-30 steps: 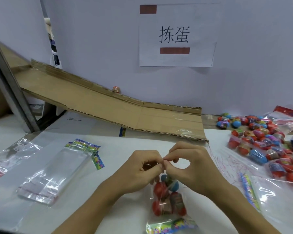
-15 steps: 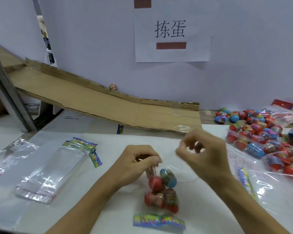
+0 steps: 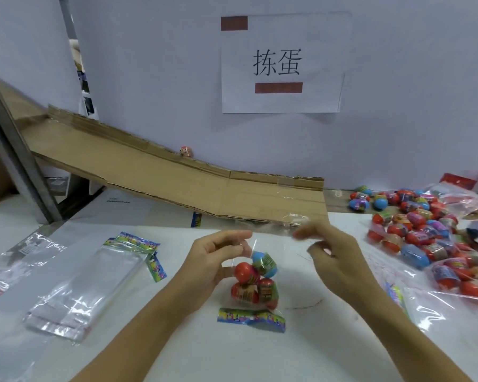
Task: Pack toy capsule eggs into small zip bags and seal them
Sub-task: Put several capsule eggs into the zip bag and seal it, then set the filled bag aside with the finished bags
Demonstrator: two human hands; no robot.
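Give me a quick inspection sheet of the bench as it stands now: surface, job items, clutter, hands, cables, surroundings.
Surface: white table, faint pen marks near the middle.
Job's things: filled bag with four eggs, printed header toward the person, far end up by the hands; seal state unclear. Empty bags stacked at left. Loose eggs heaped at right.
Clutter: big clear bags at right, another at far left.
Hands: left hand holds the bag's far end, grip partly hidden; right hand blurred, raised beside it, grip unclear.
Cables: nothing seen.
Surroundings: cardboard ramp along the wall, one egg on it; paper sign above.
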